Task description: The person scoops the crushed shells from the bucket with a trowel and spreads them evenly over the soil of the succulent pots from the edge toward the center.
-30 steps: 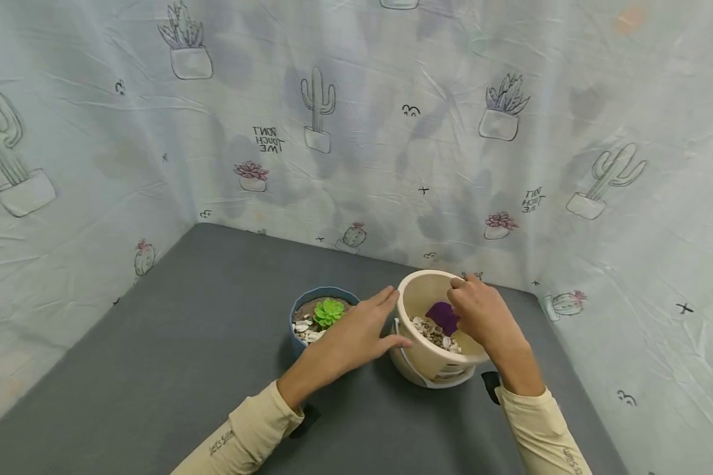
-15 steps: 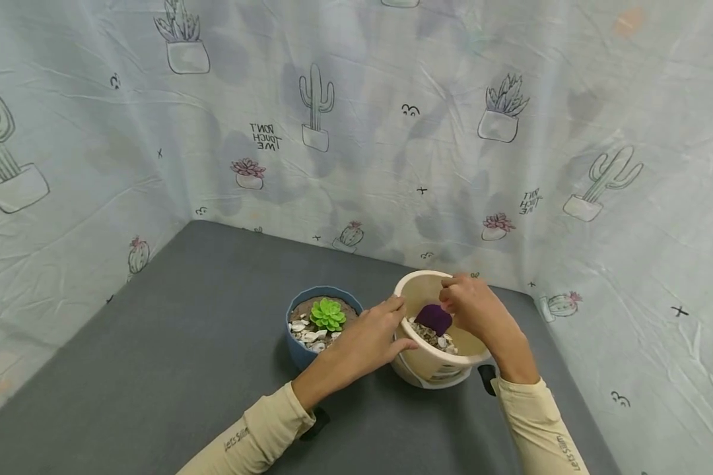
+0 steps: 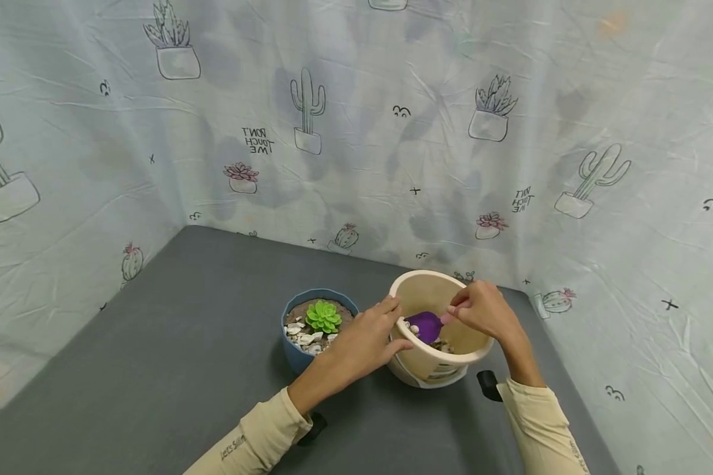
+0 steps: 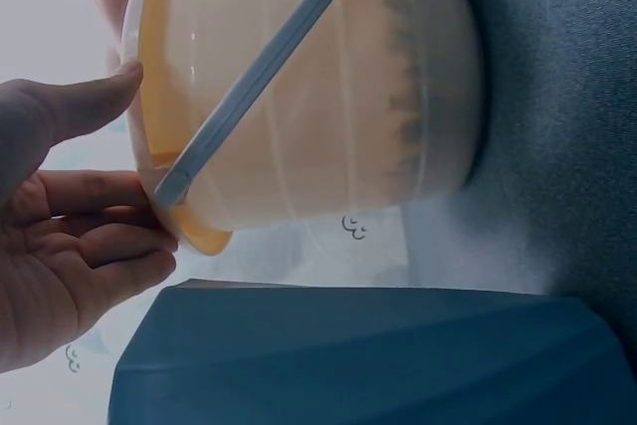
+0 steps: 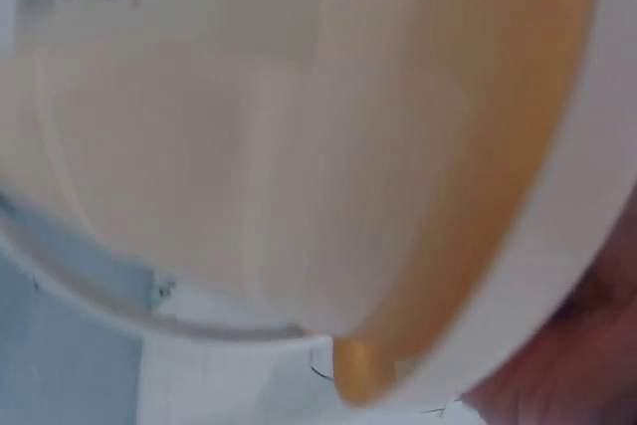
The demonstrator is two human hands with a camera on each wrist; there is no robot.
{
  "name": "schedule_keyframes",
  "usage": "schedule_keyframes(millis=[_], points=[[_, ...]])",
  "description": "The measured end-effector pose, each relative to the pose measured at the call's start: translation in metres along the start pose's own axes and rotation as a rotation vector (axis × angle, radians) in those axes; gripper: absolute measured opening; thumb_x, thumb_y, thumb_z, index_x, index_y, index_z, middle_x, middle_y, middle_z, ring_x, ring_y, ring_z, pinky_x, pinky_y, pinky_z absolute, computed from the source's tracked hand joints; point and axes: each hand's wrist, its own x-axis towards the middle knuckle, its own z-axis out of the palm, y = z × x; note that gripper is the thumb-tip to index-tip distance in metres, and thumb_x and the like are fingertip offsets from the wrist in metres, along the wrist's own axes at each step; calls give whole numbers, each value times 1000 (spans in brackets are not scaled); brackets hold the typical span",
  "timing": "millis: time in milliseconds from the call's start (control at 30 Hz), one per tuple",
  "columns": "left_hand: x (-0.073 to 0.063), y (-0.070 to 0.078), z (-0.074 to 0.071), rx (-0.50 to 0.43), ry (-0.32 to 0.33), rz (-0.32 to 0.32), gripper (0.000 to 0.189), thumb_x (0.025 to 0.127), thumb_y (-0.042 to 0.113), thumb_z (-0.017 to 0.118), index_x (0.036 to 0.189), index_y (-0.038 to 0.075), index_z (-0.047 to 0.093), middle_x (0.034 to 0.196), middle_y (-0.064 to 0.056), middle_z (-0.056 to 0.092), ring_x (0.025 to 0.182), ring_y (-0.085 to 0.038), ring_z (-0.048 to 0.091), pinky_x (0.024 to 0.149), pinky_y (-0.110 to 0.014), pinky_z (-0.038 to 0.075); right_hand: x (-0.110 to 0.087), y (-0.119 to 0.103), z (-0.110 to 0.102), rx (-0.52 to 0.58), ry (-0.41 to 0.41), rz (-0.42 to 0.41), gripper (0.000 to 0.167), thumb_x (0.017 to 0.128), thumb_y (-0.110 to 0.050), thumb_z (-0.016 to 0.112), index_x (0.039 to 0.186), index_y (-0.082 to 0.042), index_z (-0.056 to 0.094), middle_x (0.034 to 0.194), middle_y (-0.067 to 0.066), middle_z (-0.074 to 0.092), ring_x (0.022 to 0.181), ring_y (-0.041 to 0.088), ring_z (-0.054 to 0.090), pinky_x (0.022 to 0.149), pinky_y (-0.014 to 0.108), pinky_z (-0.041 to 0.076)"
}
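My right hand pinches the pink handle of a small purple shovel inside a cream plastic bucket. The shovel's blade lies near the bucket's left inner wall, with pale pebbles on it. Below the blade, more stones and shells show at the bottom. My left hand touches the left side of the rim, its fingers fairly straight and the thumb apart. In the left wrist view, the thumb and fingertips of the left hand meet the rim. The right wrist view shows mostly the bucket's outer wall.
Left of the bucket stands a blue pot with a green succulent and white stones, partly behind my left forearm. The bucket's grey carry handle hangs down its side. A cactus-print curtain lines the grey table.
My left hand has come onto the bucket's rim. The right hand has tilted the shovel out of the stones and raised it leftward, with pebbles now on its blade.
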Motion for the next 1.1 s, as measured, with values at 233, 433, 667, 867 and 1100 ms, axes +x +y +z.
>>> schedule_keyframes(millis=[233,433,667,867,1100], points=[[-2,0,0,-19,7,11,68,99,41,71,152,2,53,162,-16,48,151,-32,48,113,-49,52,-12,-7,-1,123,29,279,19,91,-14,75,94,3,83,78,15,78,66,17,66,58,27,52],[-4,-2,-1,-25,21,5,68,100,42,70,153,3,52,163,-16,47,151,-32,47,114,-52,51,-21,-13,-7,240,75,397,24,91,-15,75,98,8,81,64,7,72,59,15,64,52,26,50],[-6,-4,0,-33,27,23,70,100,42,69,155,2,50,164,-16,46,151,-32,47,116,-51,50,-35,-5,-16,380,125,464,30,93,-13,75,107,13,78,67,1,72,60,10,61,56,26,53],[-5,-7,1,-44,46,40,69,99,40,71,154,2,51,163,-16,47,151,-32,48,112,-47,53,-43,3,-23,422,153,473,34,95,-15,73,113,13,76,63,-5,69,57,10,58,56,27,50],[-3,-12,0,-52,32,70,66,99,38,72,152,2,54,162,-17,48,147,-32,52,107,-42,58,-52,9,-27,455,165,502,37,97,-17,71,119,13,73,60,-8,63,56,13,56,59,29,44]])
